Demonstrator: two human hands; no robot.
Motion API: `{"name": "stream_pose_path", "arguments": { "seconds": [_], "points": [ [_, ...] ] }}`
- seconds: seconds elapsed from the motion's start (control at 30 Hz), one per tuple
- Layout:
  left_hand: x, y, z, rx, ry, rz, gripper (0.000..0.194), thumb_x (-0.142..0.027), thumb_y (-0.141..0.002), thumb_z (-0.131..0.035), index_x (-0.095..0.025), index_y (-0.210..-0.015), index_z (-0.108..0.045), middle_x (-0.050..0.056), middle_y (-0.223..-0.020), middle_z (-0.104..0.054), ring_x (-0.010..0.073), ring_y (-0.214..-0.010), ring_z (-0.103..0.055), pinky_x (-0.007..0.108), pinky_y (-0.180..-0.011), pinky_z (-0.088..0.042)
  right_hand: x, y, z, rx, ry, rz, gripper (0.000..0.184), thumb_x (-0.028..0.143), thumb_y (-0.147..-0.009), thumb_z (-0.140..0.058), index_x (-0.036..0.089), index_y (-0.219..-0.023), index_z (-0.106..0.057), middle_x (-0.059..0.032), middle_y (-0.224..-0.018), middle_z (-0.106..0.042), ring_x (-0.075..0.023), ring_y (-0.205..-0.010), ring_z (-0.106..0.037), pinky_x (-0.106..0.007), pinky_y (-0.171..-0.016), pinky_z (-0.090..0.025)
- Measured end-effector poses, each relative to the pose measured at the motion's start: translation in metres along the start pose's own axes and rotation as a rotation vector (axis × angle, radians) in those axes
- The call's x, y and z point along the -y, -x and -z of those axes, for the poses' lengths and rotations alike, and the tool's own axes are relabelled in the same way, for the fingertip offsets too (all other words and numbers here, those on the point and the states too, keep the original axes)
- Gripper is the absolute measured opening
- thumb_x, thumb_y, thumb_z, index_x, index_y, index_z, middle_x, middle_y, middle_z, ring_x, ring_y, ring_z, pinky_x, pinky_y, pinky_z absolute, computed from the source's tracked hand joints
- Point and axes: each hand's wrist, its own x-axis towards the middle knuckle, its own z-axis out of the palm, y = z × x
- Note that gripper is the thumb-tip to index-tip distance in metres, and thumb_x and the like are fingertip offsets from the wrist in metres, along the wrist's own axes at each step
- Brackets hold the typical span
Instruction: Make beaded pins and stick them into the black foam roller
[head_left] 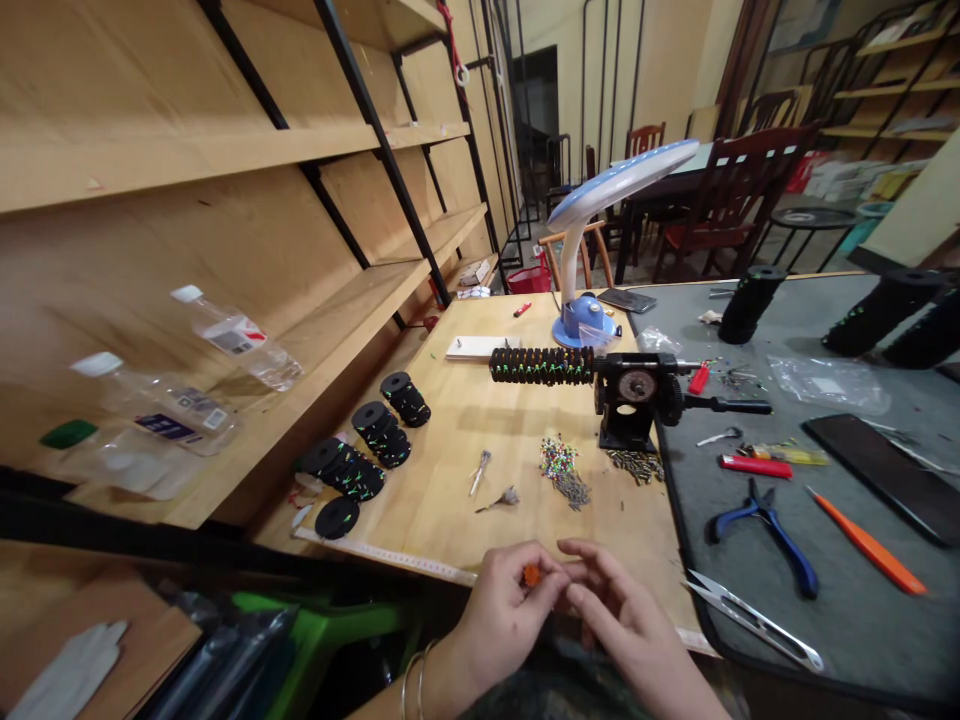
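The left hand [499,612] pinches a small orange piece [531,575]. The right hand [619,625], half open, seems empty just beside it.

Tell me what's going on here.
A person is pinching a small orange piece in the left hand, with the right hand close beside it, just past the edge of a wooden workbench. Farther along the bench, a black beaded roll sits in a black metal clamp, with black rolls and a pile of coloured beads nearby. Pliers and snips lie on a grey mat to the right.
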Motion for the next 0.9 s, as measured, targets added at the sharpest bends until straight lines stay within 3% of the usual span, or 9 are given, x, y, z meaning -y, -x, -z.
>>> {"name": "stream_pose_path", "arguments": {
  "seconds": [0.07,0.2,0.27,0.4,0.5,0.57,0.67,0.8,0.9],
  "points": [
    [0.001,0.002,0.001,0.002,-0.074,-0.022,0.023,-0.03,-0.085,-0.058,-0.014,-0.068,-0.063,0.002,-0.061,-0.062,0.0138,-0.057,-0.054,0.022,-0.057,-0.04,-0.005,-0.004,-0.006,0.049,-0.013,-0.049,0.044,0.057,-0.08,-0.062,0.02,-0.105,-0.059,0.0004,-0.067,-0.061,-0.014,-0.057,-0.055,-0.023,-0.05,-0.041],
    [0.008,0.003,0.011,-0.034,-0.116,-0.017,0.025,-0.034,-0.087,-0.055,-0.016,-0.072,-0.062,0.001,-0.061,-0.059,0.0134,-0.057,-0.052,0.021,-0.055,-0.039,-0.023,-0.011,-0.008,0.032,0.117,-0.023,0.038,0.056,-0.082,-0.059,0.018,-0.075,-0.058,0.006,-0.053,-0.048,-0.0097,-0.05,-0.042,-0.022,-0.051,-0.033],
    [0.018,0.0,0.028,-0.127,-0.169,-0.015,0.028,-0.04,-0.088,-0.052,-0.017,-0.076,-0.061,0.0,-0.062,-0.058,0.0139,-0.057,-0.052,0.022,-0.054,-0.039,-0.032,-0.013,-0.006,-0.018,0.131,-0.008,0.042,0.059,-0.08,-0.059,0.019,-0.069,-0.054,0.0068,-0.051,-0.045,-0.0093,-0.048,-0.04,-0.022,-0.05,-0.032],
    [0.05,-0.016,0.077,-0.451,-0.478,0.051,0.026,-0.045,-0.088,-0.049,-0.02,-0.084,-0.057,0.001,-0.07,-0.062,0.018,-0.062,-0.059,0.026,-0.059,-0.043,-0.042,-0.013,0.0,-0.178,-0.011,-0.039,0.048,0.067,-0.075,-0.059,0.021,-0.069,-0.051,0.009,-0.046,-0.041,-0.0078,-0.043,-0.033,-0.021,-0.045,-0.026],
    [0.074,-0.027,0.104,-0.52,-0.804,0.152,0.022,-0.038,-0.089,-0.044,-0.02,-0.082,-0.054,0.006,-0.076,-0.065,0.0239,-0.071,-0.063,0.032,-0.064,-0.045,-0.043,-0.012,0.002,-0.286,-0.107,-0.078,0.05,0.069,-0.071,-0.063,0.021,-0.071,-0.052,0.0097,-0.043,-0.041,-0.0066,-0.04,-0.03,-0.021,-0.042,-0.022],
    [0.081,-0.031,0.11,-0.518,-0.872,0.164,0.019,-0.035,-0.087,-0.046,-0.019,-0.08,-0.054,0.009,-0.08,-0.066,0.0286,-0.078,-0.063,0.037,-0.069,-0.045,-0.042,-0.011,0.002,-0.324,-0.154,-0.093,0.052,0.07,-0.068,-0.065,0.02,-0.071,-0.052,0.0102,-0.042,-0.04,-0.0058,-0.039,-0.028,-0.02,-0.041,-0.021],
    [0.075,-0.028,0.105,-0.536,-0.967,0.081,0.016,-0.034,-0.085,-0.053,-0.019,-0.086,-0.058,0.011,-0.09,-0.068,0.0336,-0.092,-0.06,0.045,-0.081,-0.042,-0.041,-0.008,0.002,-0.364,-0.195,-0.099,0.052,0.07,-0.066,-0.068,0.02,-0.071,-0.053,0.0105,-0.041,-0.04,-0.0052,-0.039,-0.027,-0.019,-0.041,-0.019],
    [0.049,-0.026,0.078,-0.589,-0.965,-0.238,0.021,-0.033,-0.084,-0.06,-0.019,-0.099,-0.06,0.011,-0.096,-0.066,0.0319,-0.096,-0.057,0.047,-0.087,-0.04,-0.038,-0.004,0.001,-0.399,-0.236,-0.111,0.054,0.071,-0.064,-0.069,0.02,-0.07,-0.051,0.0108,-0.041,-0.039,-0.0046,-0.039,-0.025,-0.018,-0.041,-0.018],
    [0.03,-0.035,0.043,-0.261,-0.709,-0.438,0.009,-0.023,-0.09,-0.054,-0.02,-0.091,-0.062,0.008,-0.094,-0.064,0.0241,-0.094,-0.058,0.037,-0.083,-0.045,-0.039,-0.003,-0.001,-0.417,-0.269,-0.113,0.056,0.071,-0.063,-0.069,0.02,-0.07,-0.05,0.0115,-0.041,-0.037,-0.0044,-0.039,-0.024,-0.018,-0.042,-0.015]
  ]
}}
